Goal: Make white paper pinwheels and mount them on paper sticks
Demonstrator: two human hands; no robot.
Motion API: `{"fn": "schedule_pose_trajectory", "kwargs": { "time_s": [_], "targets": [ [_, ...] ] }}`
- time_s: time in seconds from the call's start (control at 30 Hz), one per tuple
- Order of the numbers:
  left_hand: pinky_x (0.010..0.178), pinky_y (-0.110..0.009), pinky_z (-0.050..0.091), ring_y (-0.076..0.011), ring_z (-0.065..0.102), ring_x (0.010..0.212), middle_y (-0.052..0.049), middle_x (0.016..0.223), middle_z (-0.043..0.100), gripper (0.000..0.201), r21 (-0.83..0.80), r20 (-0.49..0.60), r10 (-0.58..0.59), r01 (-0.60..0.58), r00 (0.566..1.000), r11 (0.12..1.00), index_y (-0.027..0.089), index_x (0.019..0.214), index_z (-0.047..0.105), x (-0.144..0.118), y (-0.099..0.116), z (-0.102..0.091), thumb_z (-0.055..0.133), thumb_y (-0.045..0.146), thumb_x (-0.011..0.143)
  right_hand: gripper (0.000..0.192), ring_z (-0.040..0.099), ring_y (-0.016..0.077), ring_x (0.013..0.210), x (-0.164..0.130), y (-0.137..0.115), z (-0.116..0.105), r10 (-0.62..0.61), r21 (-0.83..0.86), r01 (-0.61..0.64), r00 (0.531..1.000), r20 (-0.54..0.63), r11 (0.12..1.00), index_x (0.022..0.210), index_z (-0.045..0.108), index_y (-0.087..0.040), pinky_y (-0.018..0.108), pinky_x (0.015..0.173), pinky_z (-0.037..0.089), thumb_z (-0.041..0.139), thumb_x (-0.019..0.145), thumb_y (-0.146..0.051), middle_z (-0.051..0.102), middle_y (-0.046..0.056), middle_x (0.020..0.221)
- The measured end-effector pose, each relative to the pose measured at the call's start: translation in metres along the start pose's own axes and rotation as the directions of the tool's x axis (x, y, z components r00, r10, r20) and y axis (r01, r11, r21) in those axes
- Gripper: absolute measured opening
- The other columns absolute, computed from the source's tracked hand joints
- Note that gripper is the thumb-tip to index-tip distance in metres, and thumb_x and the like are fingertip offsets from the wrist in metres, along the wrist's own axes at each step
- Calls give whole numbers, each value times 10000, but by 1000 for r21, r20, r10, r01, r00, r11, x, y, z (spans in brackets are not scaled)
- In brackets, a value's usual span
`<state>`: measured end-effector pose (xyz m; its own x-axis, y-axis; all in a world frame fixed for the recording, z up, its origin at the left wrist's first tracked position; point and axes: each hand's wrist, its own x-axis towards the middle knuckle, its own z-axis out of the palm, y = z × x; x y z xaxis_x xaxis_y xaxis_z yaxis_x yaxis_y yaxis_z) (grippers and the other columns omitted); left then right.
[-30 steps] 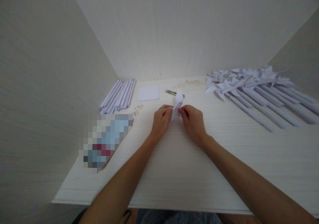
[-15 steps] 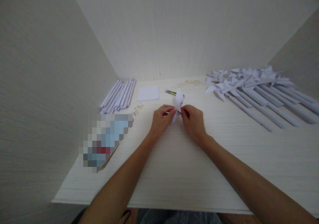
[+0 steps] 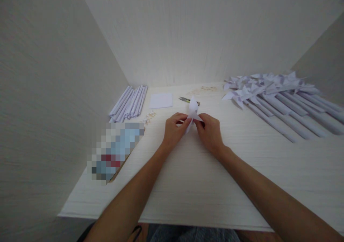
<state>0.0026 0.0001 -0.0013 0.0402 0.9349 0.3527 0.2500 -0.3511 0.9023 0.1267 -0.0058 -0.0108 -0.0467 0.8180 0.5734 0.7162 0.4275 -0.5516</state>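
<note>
A white paper pinwheel (image 3: pixel 193 107) with curled blades is held upright above the middle of the table. My left hand (image 3: pixel 175 127) is closed, its thumb and fingers pinching the paper near the centre. On the other side my right hand (image 3: pixel 209 129) is also closed, its fingertips at a pointed blade that sticks out to the right. Just behind the paper lies a pair of scissors (image 3: pixel 185 99), partly covered by it. A white stack of paper squares (image 3: pixel 161 100) lies to the left of the scissors.
Rolled paper tubes (image 3: pixel 131 102) lie at the back left. Small white pieces (image 3: pixel 148 118) are scattered near them, with a blurred-out box (image 3: pixel 118 152) in front. Finished paper pinwheels on tube sticks (image 3: pixel 271 95) are heaped at the right. Walls (image 3: pixel 182 37) enclose the table (image 3: pixel 204 188).
A pointed blade now shows at the pinwheel's centre, stretching toward my right hand. My left hand keeps its pinch. The whole view has shifted slightly.
</note>
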Motion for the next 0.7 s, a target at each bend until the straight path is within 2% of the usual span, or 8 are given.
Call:
{"fn": "schedule_pose_trajectory", "kwargs": {
  "time_s": [0.27,0.6,0.7],
  "targets": [
    [566,-204,445,-107,568,675,-25,725,629,109,3,-33,-11,11,999,1000,164,645,658,0,-3,1,607,258,665,202,527,157,622,-1,-1,0,-9,17,8,1000,23,1000,645,568,-164,264,584,372,428,789,-177,599,55,664],
    [534,-199,399,-90,523,595,-8,646,588,289,2,-51,0,0,999,1000,156,582,619,1,-5,-1,502,361,748,205,512,149,605,-1,-1,-1,-16,14,16,1000,27,1000,633,565,-164,265,588,370,435,790,-181,587,50,647],
    [520,-210,382,-87,488,543,4,567,548,382,51,-67,-11,15,998,999,152,485,562,1,-7,-1,461,387,768,201,515,152,610,-1,-1,-1,-14,9,14,1000,27,1000,635,568,-162,266,589,373,439,789,-179,594,54,654]
  ]
}}
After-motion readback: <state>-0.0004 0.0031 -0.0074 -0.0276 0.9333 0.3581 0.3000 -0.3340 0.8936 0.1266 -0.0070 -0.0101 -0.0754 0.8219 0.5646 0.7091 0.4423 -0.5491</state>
